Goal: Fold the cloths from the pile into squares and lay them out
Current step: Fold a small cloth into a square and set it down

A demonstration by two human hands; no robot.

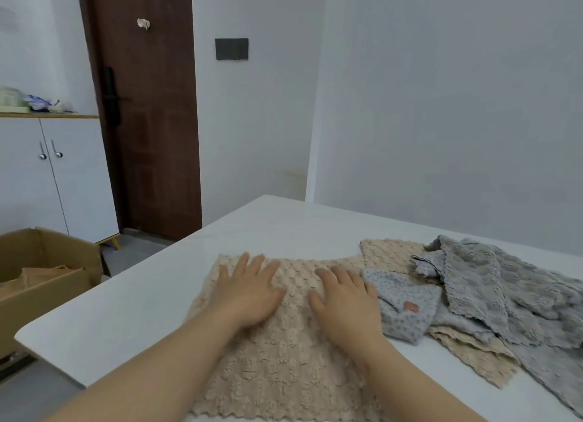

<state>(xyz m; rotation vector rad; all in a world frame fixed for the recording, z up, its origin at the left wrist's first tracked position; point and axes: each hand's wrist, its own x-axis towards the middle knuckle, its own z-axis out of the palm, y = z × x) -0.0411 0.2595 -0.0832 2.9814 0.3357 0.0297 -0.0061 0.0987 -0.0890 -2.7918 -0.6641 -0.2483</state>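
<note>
While the left hand (249, 292) and the right hand (344, 308) lie side by side, palms down with fingers straight and slightly spread, they press on the far half of a beige cloth (284, 365). It is spread flat on the white worktop (142, 311) in front of the person, and neither hand grips anything. The cloth's near edge runs out of view at the bottom. Just right of the right hand begins the pile (473, 298). A grey dotted cloth (403, 308) with a small reddish tag lies against the beige cloth's right edge, close to the little finger; whether it overlaps that edge cannot be told. Behind it a second beige cloth (388, 254) shows, and rumpled grey textured cloths (479, 279) sprawl over it toward the worktop's right side. Off the worktop to the left an open cardboard box (47, 257) stands on the floor, with a white cabinet (72, 181) and a dark brown door (151, 121) behind it.
</note>
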